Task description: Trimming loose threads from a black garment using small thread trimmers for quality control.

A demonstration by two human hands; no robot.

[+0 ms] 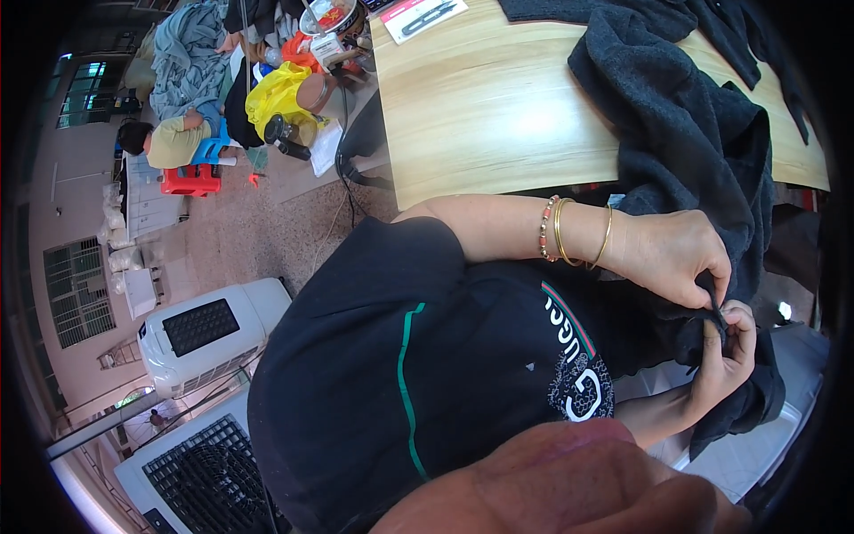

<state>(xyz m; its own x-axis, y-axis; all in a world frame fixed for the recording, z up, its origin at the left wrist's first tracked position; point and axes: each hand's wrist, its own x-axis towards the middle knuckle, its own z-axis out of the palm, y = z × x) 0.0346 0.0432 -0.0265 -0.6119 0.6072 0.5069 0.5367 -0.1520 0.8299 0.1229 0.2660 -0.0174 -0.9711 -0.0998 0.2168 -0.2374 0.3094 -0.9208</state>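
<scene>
Your left hand, the one with bracelets on its wrist, has a closed grip, thumb and fingertips pinching a narrow fold of the dark grey cloth. Your right hand is just beneath it, its grip closed too, with thumb and fingers nipping the same fold, so your fingertips nearly meet there. You have this fold in front of your chest, off the worktop; the main length of the cloth lies over the worktop's right part and drapes past its edge toward your hands, and more dark fabric hangs below your right hand. At the worktop's far edge you have a flat white package with a dark tool. Away to the upper left are a yellow plastic bag and a seated co-worker; lower down stands a white cooler unit.
</scene>
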